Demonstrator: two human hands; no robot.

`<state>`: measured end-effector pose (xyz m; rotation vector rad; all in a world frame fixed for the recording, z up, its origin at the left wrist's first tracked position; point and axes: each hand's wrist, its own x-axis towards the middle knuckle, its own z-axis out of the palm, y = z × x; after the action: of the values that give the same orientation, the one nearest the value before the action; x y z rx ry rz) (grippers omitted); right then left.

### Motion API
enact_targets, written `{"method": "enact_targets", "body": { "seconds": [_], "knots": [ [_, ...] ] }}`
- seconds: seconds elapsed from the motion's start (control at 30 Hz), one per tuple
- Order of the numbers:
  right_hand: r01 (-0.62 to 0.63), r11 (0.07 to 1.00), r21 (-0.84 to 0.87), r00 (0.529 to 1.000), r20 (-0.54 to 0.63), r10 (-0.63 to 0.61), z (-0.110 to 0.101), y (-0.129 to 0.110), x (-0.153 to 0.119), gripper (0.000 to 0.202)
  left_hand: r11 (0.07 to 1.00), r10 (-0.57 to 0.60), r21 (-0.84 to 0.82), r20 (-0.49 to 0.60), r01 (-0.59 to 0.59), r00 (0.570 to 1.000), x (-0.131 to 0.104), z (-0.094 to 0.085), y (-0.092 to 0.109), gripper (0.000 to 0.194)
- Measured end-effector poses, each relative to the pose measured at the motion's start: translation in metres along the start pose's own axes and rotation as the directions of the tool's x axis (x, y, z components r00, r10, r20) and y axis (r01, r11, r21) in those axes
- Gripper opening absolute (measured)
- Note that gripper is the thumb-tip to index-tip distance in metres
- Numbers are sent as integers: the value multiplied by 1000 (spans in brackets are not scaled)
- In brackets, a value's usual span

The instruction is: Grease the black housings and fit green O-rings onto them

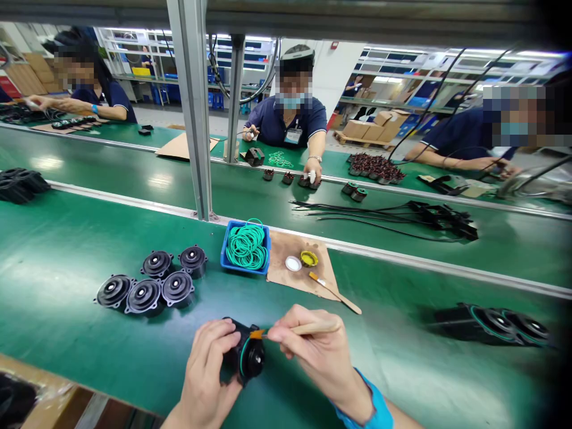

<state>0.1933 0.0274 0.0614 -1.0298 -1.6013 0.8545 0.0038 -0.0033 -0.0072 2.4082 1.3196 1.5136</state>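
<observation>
My left hand [208, 369] is wrapped round a black motor housing [236, 363] at the front of the green bench. A green O-ring [244, 356] sits round the housing's round end, which faces right. In my right hand [313, 348] is a brush with a wooden handle [315, 328]. Its orange bristles [257, 334] touch the top of the housing beside the ring. Farther left stand several round black covers [143, 293]. A blue bin [245, 271] full of green O-rings [247, 243] lies beyond my hands.
A stained cardboard sheet [279, 268] carries a white cap [293, 263], a yellow dish [309, 258] and a second brush [335, 292]. Two ringed black housings [491, 325] stand at right. A metal post [192, 113] rises behind the bin. Co-workers sit across the conveyor.
</observation>
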Motion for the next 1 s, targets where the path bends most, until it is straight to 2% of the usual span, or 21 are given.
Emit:
{"method": "enact_targets", "body": {
  "seconds": [0.13,0.23,0.37,0.53,0.7,0.77,0.9,1.0],
  "knots": [
    [67,996,-64,998,27,-65,6,-4,-1,40,998,13,58,-7,-13,1000,2,-3,2,20],
    [209,963,-168,978,60,-202,8,-10,-2,42,998,-8,70,10,8,1000,-1,-2,0,25],
    [373,892,-255,925,174,-338,9,-15,-8,42,997,-62,57,37,60,997,-4,-3,-3,30],
    [465,846,-263,871,306,-384,12,-8,-21,42,989,-144,16,58,144,988,-3,-6,-5,31],
    [593,740,-318,784,434,-443,5,1,-23,45,971,-236,-18,63,237,970,-1,-8,-7,38],
    [587,742,-323,791,422,-442,-3,1,-20,43,961,-271,-47,54,273,961,2,-9,-6,40],
    [433,890,-141,885,253,-391,-12,-6,-16,33,937,-324,-121,57,328,944,6,-11,-3,43],
    [445,894,-60,882,206,-425,-8,-13,-16,30,931,-323,-152,84,332,943,7,-12,-1,41]
  ]
}}
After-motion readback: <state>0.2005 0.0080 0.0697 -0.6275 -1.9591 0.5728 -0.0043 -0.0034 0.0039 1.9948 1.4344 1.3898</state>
